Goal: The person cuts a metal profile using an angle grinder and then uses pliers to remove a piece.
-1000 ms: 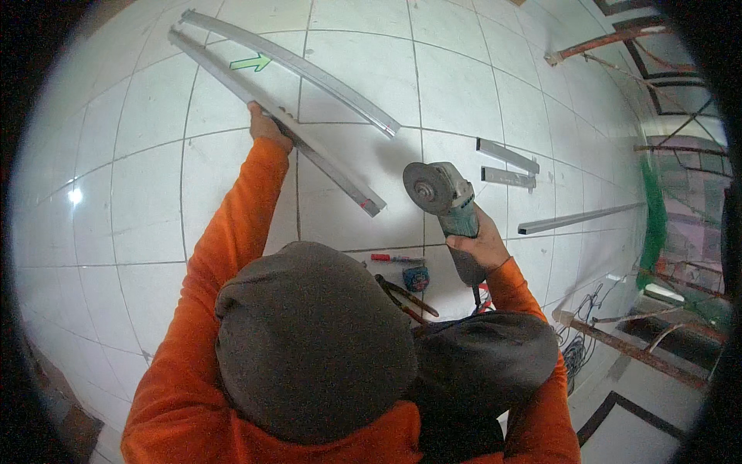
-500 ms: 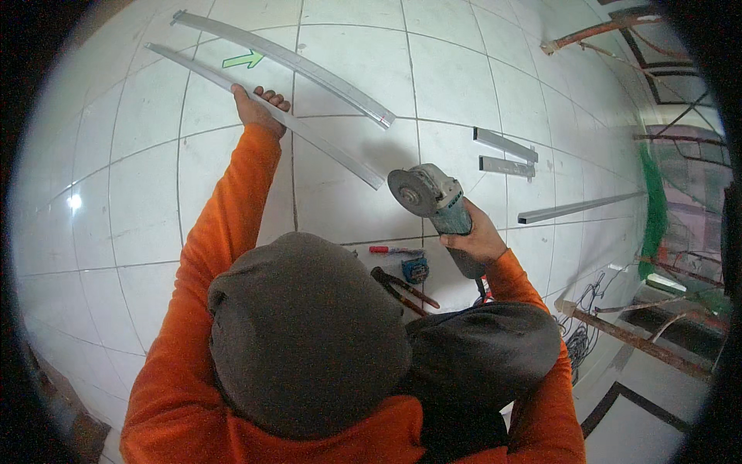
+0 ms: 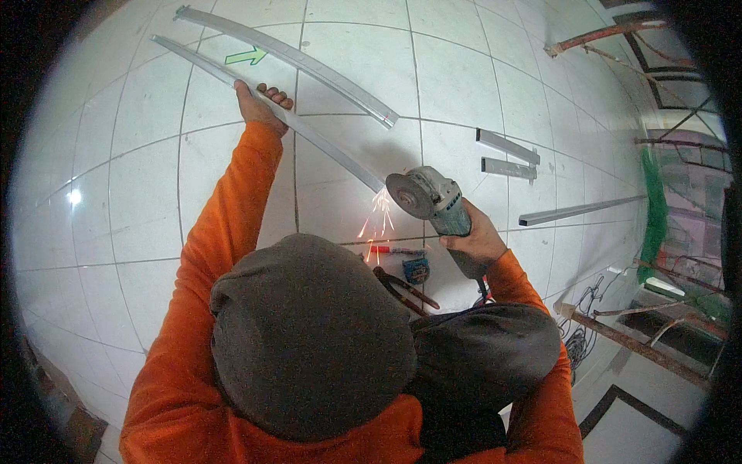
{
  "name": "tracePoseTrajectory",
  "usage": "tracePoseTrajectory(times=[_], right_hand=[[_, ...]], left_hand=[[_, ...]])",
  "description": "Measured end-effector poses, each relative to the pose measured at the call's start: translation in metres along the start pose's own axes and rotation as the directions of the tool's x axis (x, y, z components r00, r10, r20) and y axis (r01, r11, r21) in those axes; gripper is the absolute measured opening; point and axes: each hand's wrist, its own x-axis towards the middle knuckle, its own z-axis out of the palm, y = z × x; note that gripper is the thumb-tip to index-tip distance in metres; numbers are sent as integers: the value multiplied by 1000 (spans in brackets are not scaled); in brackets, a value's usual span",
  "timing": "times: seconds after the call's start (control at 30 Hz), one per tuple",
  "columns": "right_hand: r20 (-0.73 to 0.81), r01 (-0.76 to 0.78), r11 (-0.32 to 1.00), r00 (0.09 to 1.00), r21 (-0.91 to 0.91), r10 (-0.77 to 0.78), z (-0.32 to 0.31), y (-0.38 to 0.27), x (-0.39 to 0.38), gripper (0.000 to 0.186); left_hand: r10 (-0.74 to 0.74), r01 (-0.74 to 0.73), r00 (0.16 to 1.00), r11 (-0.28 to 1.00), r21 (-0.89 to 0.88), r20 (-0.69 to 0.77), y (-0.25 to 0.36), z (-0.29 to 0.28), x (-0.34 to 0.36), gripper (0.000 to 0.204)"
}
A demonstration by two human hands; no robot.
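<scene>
The left fingers (image 3: 274, 95) grasp the bar (image 3: 332, 147) from below, thumb on one side and the rest curled round the other. The bar runs up-left beyond them and down-right toward the right fingers, where its end has just met the disc (image 3: 410, 196): orange sparks (image 3: 379, 213), absent half a second ago, now spray from that end, so the grinding seems only now to have begun. The bar looks long, narrow, dull grey and metallic, smooth along its visible face and unbent apart from the lens's curve; how deep the disc bites is too small to tell. Down-right of the sparks, the right fingers (image 3: 464, 246) are wrapped round the grinder (image 3: 448, 207), its disc up-left of them.
</scene>
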Motion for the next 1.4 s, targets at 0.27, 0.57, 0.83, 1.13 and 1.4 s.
tracePoseTrajectory(times=[0.27, 0.57, 0.83, 1.13, 1.4], right_hand=[[57, -20, 1000, 998, -12, 21, -3, 8, 2, 79], [52, -5, 1000, 999, -3, 5, -2, 6, 1, 78], [62, -20, 1000, 998, 1, 20, 0, -3, 1, 74], [11, -54, 992, 999, 118, 53, 7, 13, 5, 66], [13, -202, 976, 979, 77, 201, 11, -25, 3, 61]], left_hand=[[-13, 13, 999, 1000, 8, 36, 2, 0, 2, 55], [-1, 1, 1000, 1000, 23, 8, 1, 0, 2, 54], [-5, 5, 1000, 999, 41, -20, 0, 2, -2, 54], [-33, 35, 999, 998, 47, -42, -2, 10, -8, 53], [-15, 23, 995, 997, 74, -103, -4, 9, -8, 53]])
